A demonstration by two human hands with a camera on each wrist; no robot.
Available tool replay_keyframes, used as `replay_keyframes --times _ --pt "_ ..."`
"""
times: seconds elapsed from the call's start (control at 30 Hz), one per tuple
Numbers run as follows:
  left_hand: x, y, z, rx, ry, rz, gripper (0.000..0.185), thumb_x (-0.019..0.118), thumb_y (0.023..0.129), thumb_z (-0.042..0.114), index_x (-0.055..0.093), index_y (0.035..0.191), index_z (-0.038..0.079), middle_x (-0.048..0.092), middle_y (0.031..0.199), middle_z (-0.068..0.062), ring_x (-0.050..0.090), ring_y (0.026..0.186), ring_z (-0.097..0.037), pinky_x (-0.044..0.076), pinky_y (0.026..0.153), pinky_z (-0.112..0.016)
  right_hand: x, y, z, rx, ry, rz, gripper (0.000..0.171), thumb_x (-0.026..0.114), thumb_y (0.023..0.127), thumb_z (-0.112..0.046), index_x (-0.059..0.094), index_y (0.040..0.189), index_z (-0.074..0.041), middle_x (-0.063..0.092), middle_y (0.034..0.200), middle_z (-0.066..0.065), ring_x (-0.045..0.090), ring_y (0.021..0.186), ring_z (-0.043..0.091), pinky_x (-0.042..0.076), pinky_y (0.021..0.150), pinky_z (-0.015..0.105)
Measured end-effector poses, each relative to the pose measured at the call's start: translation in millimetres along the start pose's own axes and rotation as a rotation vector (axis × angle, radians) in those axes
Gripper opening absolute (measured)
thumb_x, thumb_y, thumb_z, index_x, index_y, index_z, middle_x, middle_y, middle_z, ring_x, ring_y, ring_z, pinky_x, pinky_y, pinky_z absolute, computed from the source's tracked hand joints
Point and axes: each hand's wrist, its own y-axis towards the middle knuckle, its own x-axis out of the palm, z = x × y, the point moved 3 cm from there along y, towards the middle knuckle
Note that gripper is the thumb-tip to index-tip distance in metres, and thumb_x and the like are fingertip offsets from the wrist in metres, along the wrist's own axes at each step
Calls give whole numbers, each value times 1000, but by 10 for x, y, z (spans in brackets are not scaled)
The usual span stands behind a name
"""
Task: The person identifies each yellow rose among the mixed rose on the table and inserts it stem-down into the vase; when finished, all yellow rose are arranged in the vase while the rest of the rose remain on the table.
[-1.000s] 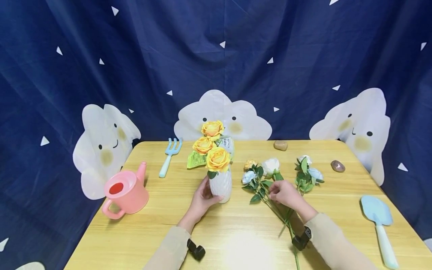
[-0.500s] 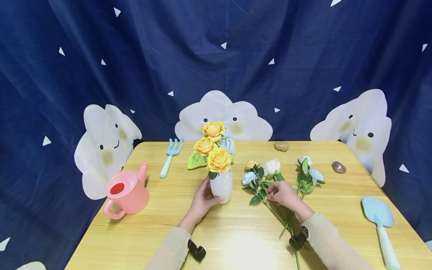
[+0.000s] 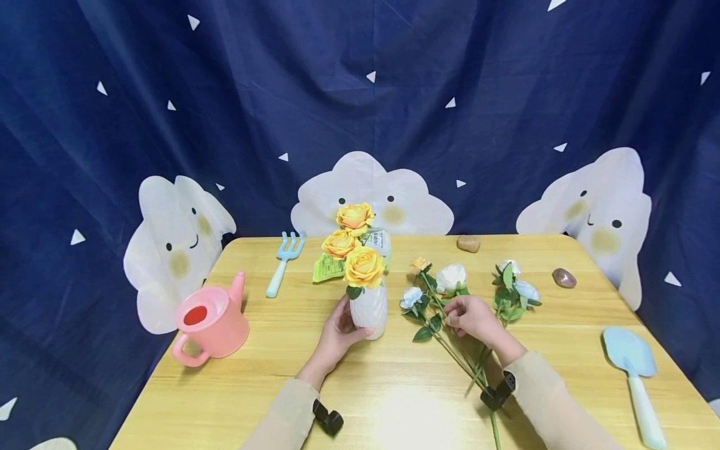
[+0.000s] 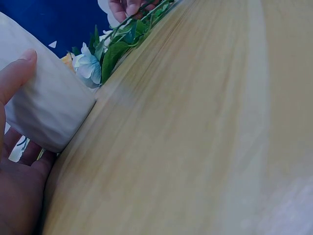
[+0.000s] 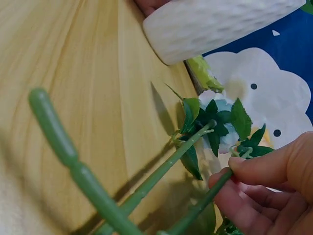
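My left hand (image 3: pixel 336 331) holds the white textured vase (image 3: pixel 369 315), which stands on the table with several large yellow roses (image 3: pixel 364 267) in it. To the right, my right hand (image 3: pixel 474 320) pinches a green flower stem (image 5: pixel 203 201) between thumb and fingers, as the right wrist view shows. The spray it belongs to carries a small orange-yellow rose (image 3: pixel 419 265) and a light blue flower (image 3: pixel 412 297) with dark green leaves. Right behind the hand lies a white rose (image 3: pixel 452 278). Stems cross under the right wrist and run toward the front edge.
A spray of white and blue flowers (image 3: pixel 509 297) lies farther right. A pink watering can (image 3: pixel 216 322) and blue fork (image 3: pixel 284 262) stand left; a blue shovel (image 3: pixel 632 369) lies right. Behind the vase are packets (image 3: pixel 328 267). Two stones, one brown (image 3: pixel 468 243), one purplish (image 3: pixel 564 278), lie back.
The spray at my right hand has shifted: its orange-yellow rose rises slightly and its blue flower moves a little left, apart from it. My left hand stays on the vase.
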Motion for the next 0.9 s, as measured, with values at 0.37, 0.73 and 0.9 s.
replay_keyframes --times 0.37,0.73,0.9 --pt "0 0 -12 5 3 -2 87 76 77 7 25 148 17 40 141 -10 40 126 -27 32 105 -41 -184 119 -131 -48 144 60 26 60 86 5 55 110 14 61 84 14 61 69 25 55 61 33" --pt "4 7 -26 14 -7 -9 86 75 77 6 26 147 19 39 141 -9 40 126 -27 31 105 -42 -269 197 -404 -95 292 159 30 63 85 3 57 113 10 62 85 9 61 69 19 55 62 32" --pt "-3 8 -24 19 -8 -9 86 75 78 6 26 147 20 40 141 -9 40 126 -27 31 105 -42 -267 174 -619 -155 340 156 35 64 86 0 54 119 9 60 88 6 61 73 15 55 67 35"
